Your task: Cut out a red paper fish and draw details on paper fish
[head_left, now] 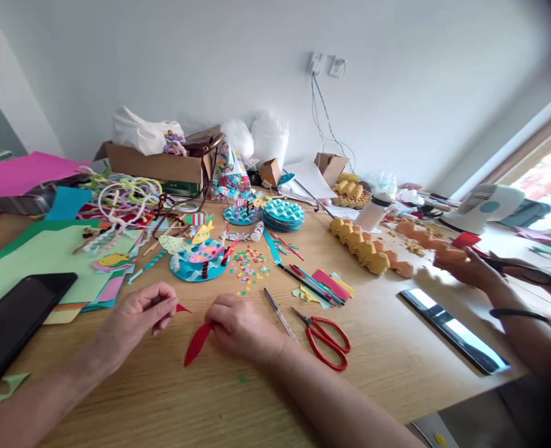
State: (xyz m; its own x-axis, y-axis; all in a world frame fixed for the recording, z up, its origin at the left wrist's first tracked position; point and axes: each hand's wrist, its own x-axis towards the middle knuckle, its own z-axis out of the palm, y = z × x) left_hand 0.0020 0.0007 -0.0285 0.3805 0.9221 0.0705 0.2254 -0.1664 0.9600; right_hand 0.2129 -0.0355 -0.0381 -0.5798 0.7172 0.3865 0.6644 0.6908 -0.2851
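Observation:
My left hand (147, 311) is closed in a pinch on a small pointed scrap of red paper (182, 308) whose tip sticks out to the right. Just right of it, my right hand (238, 323) grips a longer leaf-shaped piece of red paper (197, 346), which hangs down toward the near left. Both hands are low over the table (172, 404). Red-handled scissors (327, 341) lie partly open to the right of my right hand, with a pen (279, 314) beside them. Beyond the hands stands a blue scalloped base (200, 272) decorated with paper fish.
Coloured paper sheets (37, 255) and a black phone (20, 323) lie at left. Confetti dots (249, 267), pencils (315, 285) and yellow egg-carton strips (359, 246) spread across the middle. At right, a co-worker's hands (475, 274) hold scissors and carton near a dark glossy case (452, 330).

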